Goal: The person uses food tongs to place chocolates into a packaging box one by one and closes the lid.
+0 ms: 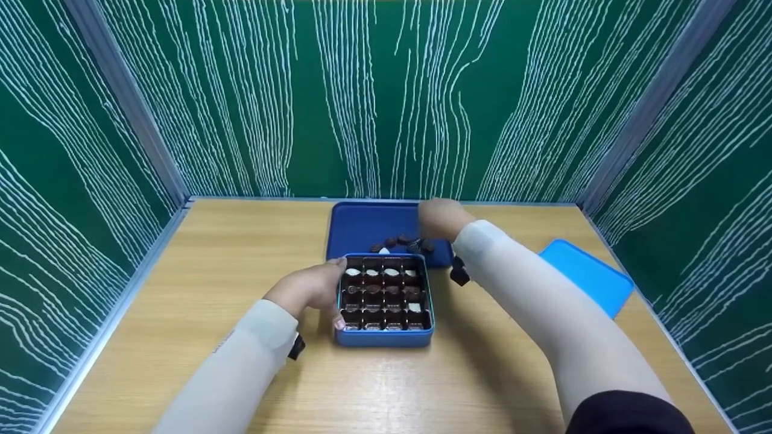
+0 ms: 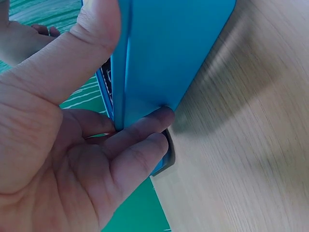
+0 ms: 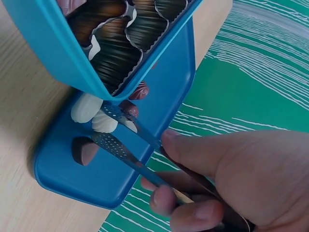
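Note:
A blue box point(image 1: 385, 339) stands on the table with a brown compartmented insert point(image 1: 395, 318) inside. White chocolates point(image 1: 392, 272) fill one row of it, dark chocolates point(image 1: 374, 290) another, and a white square piece point(image 1: 414, 307) sits at the right. My left hand point(image 1: 310, 289) grips the box's left side, thumb and fingers spread along its rim and wall. Behind the box, over a dark blue tray point(image 1: 359, 223), my right hand point(image 1: 443, 218) holds metal tongs point(image 3: 123, 153). Their perforated tips straddle a ridged white chocolate point(image 3: 103, 123) on the tray.
More chocolates lie loose around the tong tips, among them a smooth white one point(image 3: 87, 108) and a brown one point(image 3: 84, 150). A light blue lid or tray point(image 1: 588, 277) rests at the right of the wooden table point(image 1: 241, 241). Green walls with white lines point(image 1: 386, 96) enclose the table.

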Demonstrator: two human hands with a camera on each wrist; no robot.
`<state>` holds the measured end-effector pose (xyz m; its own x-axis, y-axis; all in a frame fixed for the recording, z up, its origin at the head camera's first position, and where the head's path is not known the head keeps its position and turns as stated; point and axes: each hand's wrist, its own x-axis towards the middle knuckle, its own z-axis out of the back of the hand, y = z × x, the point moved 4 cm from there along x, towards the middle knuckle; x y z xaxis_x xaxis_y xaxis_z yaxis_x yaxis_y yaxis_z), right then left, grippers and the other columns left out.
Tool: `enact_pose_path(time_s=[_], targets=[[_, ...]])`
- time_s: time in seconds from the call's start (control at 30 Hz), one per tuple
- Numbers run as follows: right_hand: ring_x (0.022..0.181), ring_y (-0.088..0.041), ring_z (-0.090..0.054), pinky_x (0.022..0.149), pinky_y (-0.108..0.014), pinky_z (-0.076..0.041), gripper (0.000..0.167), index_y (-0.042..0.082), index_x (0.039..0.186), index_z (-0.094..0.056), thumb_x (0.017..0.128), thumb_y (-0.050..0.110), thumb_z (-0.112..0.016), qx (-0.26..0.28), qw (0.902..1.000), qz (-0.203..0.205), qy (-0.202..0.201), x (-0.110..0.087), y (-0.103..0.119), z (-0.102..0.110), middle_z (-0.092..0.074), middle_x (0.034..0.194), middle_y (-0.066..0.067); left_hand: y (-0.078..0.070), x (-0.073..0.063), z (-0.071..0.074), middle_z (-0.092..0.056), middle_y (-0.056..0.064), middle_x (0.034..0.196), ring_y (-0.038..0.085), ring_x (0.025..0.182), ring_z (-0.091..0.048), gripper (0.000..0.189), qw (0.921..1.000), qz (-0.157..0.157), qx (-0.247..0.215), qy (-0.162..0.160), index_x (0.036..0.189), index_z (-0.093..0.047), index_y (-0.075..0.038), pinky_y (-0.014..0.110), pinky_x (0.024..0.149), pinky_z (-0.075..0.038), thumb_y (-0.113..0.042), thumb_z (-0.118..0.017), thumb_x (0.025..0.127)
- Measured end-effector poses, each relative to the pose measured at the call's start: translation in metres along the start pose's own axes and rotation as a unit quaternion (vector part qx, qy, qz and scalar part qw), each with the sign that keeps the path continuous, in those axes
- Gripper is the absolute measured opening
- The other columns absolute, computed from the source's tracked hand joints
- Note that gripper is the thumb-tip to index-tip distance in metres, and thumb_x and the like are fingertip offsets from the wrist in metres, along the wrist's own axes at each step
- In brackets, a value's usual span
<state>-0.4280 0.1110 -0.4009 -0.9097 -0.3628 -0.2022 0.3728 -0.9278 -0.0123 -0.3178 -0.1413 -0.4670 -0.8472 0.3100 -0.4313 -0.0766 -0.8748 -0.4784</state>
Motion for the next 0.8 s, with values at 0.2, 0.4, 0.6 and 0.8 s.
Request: enact_pose_path(time_s=[0.2,0.4,0.6,0.8], targets=[[0.106,-0.031,-0.077,0.102,-0.05,-0.069,0.034,0.0,0.126,-0.079,0.103,0.024,-0.085,0.003,0.9996,-0.02,0.018,-0.002,-0.002,0.004,-0.082,0.123,-0.018,0.002,0.0,-0.001,-0.003,0.009,0.194,0.036,0.179,-0.008,0.136,0.9999,-0.003,-0.011,0.001,0.184,-0.007,-0.013,0.056,0.146,-0.019,0.0,-0.097,0.082],[0.087,-0.024,-0.064,0.075,-0.039,-0.058,0.02,0.004,0.117,-0.075,0.109,0.022,-0.073,-0.006,0.9988,-0.044,0.022,-0.007,-0.003,0.021,-0.077,0.108,-0.012,0.001,0.0,0.0,-0.003,0.01,0.194,0.038,0.178,-0.014,0.144,1.0,0.001,0.006,0.003,0.184,-0.005,-0.015,0.057,0.145,-0.025,-0.009,-0.103,0.078],[0.087,-0.026,-0.063,0.074,-0.038,-0.054,0.025,0.003,0.119,-0.075,0.11,0.026,-0.074,0.001,0.9991,-0.043,0.0,-0.014,-0.004,0.035,-0.075,0.105,-0.011,0.002,-0.002,0.001,-0.004,0.011,0.194,0.04,0.178,-0.014,0.149,0.9999,0.01,0.013,0.0,0.184,-0.007,-0.013,0.058,0.144,-0.026,-0.018,-0.107,0.074],[0.086,-0.027,-0.064,0.078,-0.041,-0.057,0.033,0.002,0.115,-0.077,0.11,0.034,-0.076,0.035,0.996,-0.074,-0.036,-0.014,-0.028,0.028,-0.074,0.1,-0.011,0.001,0.0,-0.001,-0.004,0.011,0.193,0.04,0.177,-0.017,0.147,1.0,-0.001,0.005,-0.003,0.184,-0.006,-0.013,0.057,0.142,-0.033,-0.007,-0.104,0.075]])
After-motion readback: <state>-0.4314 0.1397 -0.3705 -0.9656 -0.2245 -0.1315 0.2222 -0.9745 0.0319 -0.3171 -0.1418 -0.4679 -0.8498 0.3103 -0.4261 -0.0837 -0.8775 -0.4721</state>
